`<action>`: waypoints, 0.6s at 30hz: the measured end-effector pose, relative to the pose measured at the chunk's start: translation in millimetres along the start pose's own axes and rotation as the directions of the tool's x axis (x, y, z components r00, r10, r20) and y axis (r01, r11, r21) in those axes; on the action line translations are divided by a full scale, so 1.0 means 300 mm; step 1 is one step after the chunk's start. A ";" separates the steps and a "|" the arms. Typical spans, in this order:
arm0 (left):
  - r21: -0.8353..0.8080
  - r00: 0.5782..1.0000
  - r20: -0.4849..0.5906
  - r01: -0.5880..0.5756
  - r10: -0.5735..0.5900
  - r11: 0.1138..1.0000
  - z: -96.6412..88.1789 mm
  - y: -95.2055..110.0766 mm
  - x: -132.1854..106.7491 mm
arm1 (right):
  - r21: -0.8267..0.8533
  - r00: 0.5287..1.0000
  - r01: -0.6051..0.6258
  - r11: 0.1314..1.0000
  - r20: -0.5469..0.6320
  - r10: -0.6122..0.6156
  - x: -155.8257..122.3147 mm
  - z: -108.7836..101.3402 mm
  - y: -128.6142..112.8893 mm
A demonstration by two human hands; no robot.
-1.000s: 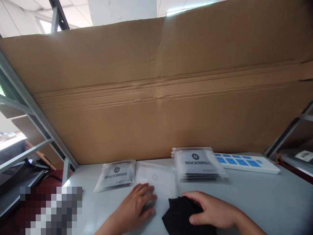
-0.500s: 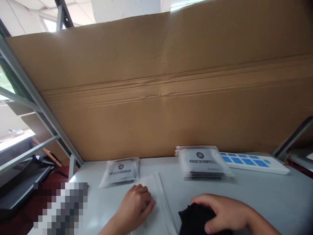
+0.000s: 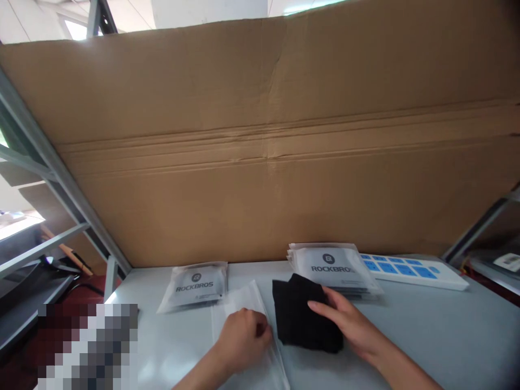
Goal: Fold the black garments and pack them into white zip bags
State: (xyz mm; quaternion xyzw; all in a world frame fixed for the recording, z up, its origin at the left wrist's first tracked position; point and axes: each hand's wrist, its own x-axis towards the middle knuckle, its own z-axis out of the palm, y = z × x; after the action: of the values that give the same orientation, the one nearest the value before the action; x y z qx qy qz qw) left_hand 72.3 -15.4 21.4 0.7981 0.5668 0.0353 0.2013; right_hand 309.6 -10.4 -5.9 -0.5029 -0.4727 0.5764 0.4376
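My left hand point(image 3: 244, 340) is bunched on a translucent white zip bag point(image 3: 239, 306), its fingers gathered at the bag's edge. My right hand point(image 3: 345, 320) lies over a folded black cloth point(image 3: 303, 314), with the fingers on its right side. The cloth sits on the grey-white table point(image 3: 406, 330), beside the bag and just in front of a stack of ROCKBROS packets point(image 3: 333, 268). A single ROCKBROS packet point(image 3: 195, 287) lies to the left of the bag.
A white card with blue squares point(image 3: 414, 272) lies at the table's back right. A large cardboard sheet point(image 3: 260, 151) rises behind the table, between grey metal shelf frames point(image 3: 52, 173). A pixelated patch point(image 3: 87, 346) covers the lower left.
My right hand has carried the black cloth forward across the table, towards the packet stack. My left hand stays at the zip bag, whose position has shifted slightly.
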 end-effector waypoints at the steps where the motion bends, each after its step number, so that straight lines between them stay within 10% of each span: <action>1: -0.034 1.000 0.001 -0.006 0.006 0.999 0.006 0.001 0.001 | 0.022 0.999 0.015 1.000 -0.049 -0.013 0.006 0.024 0.011; 11: -0.418 0.992 -0.101 -0.106 0.070 0.902 0.041 -0.016 0.025 | -0.360 0.906 0.150 0.921 -0.323 -0.273 0.057 0.038 0.135; 18: -0.344 0.968 -0.225 -0.187 0.113 0.920 0.061 0.004 0.014 | -0.353 0.944 0.156 0.923 -0.223 -0.245 0.010 0.086 0.117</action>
State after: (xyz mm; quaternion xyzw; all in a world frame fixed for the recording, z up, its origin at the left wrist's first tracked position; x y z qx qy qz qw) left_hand 80.0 -17.0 4.2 0.7807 0.5048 0.2351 0.2836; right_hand 282.5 -16.1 -39.7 -0.5895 -0.5497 0.3689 0.4629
